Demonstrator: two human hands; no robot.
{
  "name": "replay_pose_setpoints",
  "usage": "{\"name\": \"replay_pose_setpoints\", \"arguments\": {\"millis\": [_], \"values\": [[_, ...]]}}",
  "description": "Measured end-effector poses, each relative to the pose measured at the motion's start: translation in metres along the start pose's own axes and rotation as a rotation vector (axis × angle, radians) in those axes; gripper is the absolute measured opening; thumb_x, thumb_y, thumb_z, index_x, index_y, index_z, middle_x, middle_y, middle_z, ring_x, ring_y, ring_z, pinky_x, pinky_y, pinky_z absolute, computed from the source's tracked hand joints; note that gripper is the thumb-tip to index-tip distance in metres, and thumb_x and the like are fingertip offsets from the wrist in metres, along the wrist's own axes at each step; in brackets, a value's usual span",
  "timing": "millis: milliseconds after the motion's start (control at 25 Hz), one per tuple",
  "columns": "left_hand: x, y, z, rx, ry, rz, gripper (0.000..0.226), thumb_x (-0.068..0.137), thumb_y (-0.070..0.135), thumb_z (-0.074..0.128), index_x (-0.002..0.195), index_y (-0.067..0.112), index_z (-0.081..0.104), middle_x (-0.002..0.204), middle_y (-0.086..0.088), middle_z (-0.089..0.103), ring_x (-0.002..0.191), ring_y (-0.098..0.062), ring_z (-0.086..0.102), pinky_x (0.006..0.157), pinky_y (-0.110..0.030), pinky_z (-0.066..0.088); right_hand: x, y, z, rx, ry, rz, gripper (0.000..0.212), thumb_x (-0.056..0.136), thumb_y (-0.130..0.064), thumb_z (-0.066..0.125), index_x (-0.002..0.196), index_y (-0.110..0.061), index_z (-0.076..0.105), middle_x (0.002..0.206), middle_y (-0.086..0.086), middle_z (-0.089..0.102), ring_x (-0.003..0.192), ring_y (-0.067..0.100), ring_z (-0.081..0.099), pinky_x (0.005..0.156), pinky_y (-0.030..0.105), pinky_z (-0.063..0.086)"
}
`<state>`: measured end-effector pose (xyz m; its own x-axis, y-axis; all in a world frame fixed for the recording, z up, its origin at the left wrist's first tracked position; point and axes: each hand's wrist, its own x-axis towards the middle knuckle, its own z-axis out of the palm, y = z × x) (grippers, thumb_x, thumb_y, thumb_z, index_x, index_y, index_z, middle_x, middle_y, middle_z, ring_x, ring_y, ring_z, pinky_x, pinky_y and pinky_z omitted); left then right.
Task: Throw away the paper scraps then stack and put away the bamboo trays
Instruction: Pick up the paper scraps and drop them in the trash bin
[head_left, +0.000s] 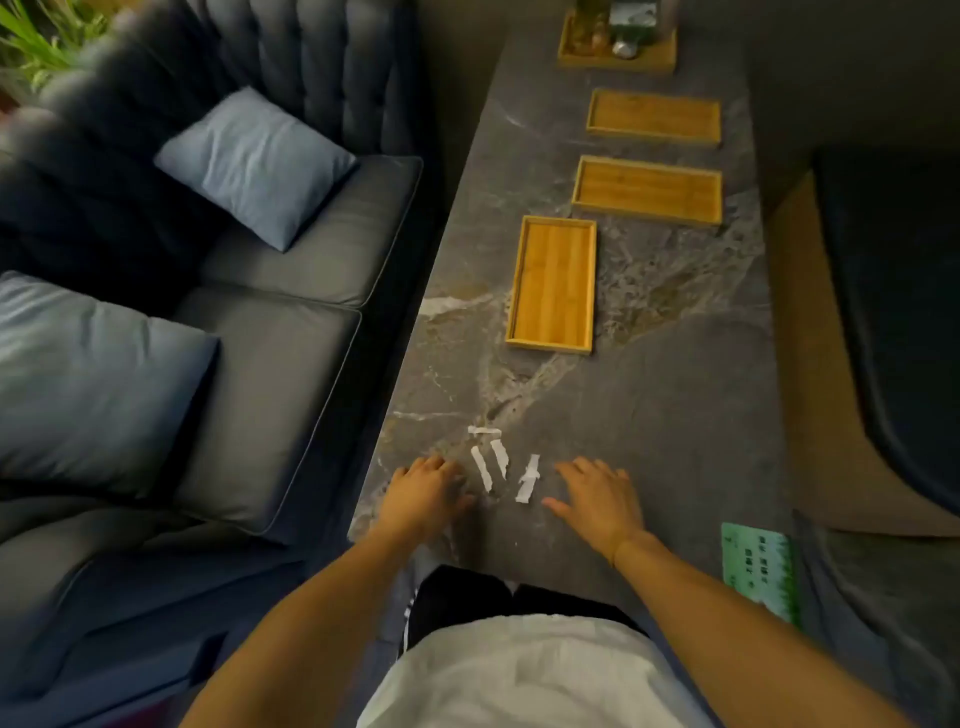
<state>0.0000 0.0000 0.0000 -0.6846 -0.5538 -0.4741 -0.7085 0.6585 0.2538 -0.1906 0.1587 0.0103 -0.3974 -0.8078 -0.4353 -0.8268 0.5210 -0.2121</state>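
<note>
Marble counter (649, 415) beside a sofa (260, 312): nothing is done yet. Four scraps (501, 462) lie near, between the left hand (426, 493) and right hand (597, 499), both flat and empty. Three trays (553, 283) sit unstacked farther off.

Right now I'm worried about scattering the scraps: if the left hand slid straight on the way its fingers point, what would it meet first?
Probably the nearest paper scrap, just ahead and right of the left hand on the marble table. The fingers look slightly curled, so their exact line is uncertain.
</note>
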Motion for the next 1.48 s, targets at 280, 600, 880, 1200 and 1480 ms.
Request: {"name": "replay_pose_setpoints", "arguments": {"millis": [280, 600, 880, 1200, 1480], "values": [[0.025, 0.015, 0.018, -0.082, 0.172, -0.063, 0.04, 0.083, 0.047, 0.061, 0.118, 0.028, 0.059, 0.117, 0.003, 0.06, 0.114, -0.025, 0.051, 0.088, -0.039, 0.037, 0.022, -0.02, 0.024, 0.062, 0.034, 0.053, 0.059, 0.087, -0.053, 0.056, 0.139, -0.026, 0.044, 0.122, -0.004, 0.055, 0.112, 0.022, 0.049, 0.089, 0.039, 0.039], [0.032, 0.012, 0.029, -0.108, 0.267, -0.023, 0.012, 0.086, 0.029, 0.064, 0.093, 0.022, 0.071, 0.107, 0.001, 0.063, 0.1, -0.027, 0.054, 0.079, -0.038, 0.038, 0.029, -0.036, 0.04, 0.145, 0.229, 0.143, 0.012, 0.08, -0.026, 0.074, 0.088, -0.018, 0.069, 0.093, 0.001, 0.066, 0.083, 0.03, 0.059, 0.065, 0.04, 0.046], [0.041, 0.015, 0.012, -0.254, 0.222, 0.001, 0.009, 0.085, 0.024, 0.062, 0.084, 0.027, 0.071, 0.092, 0.002, 0.069, 0.087, -0.026, 0.062, 0.071, -0.035, 0.042, 0.032, -0.03, 0.037, 0.297, 0.104, 0.24, 0.009, 0.086, -0.029, 0.064, 0.085, -0.022, 0.069, 0.091, 0.002, 0.066, 0.09, 0.025, 0.058, 0.068, 0.037, 0.045], [0.063, 0.047, 0.013, -0.286, 0.14, -0.036, 0.022, 0.084, 0.021, 0.058, 0.104, 0.026, 0.066, 0.099, -0.002, 0.071, 0.094, -0.029, 0.063, 0.072, -0.037, 0.047, 0.025, -0.01, 0.042, 0.351, 0.124, 0.267, 0.009, 0.083, -0.03, 0.067, 0.079, -0.023, 0.065, 0.083, 0.001, 0.065, 0.083, 0.024, 0.06, 0.062, 0.036, 0.045], [0.047, 0.047, 0.028, -0.247, 0.269, -0.04, 0.007, 0.079, 0.019, 0.066, 0.079, 0.023, 0.072, 0.087, -0.001, 0.065, 0.09, -0.028, 0.058, 0.069, -0.04, 0.046, 0.02, -0.005, 0.039, 0.389, 0.119, 0.285, 0.012, 0.081, -0.03, 0.069, 0.075, -0.022, 0.063, 0.082, 0.001, 0.063, 0.08, 0.024, 0.059, 0.059, 0.035, 0.041]]}}
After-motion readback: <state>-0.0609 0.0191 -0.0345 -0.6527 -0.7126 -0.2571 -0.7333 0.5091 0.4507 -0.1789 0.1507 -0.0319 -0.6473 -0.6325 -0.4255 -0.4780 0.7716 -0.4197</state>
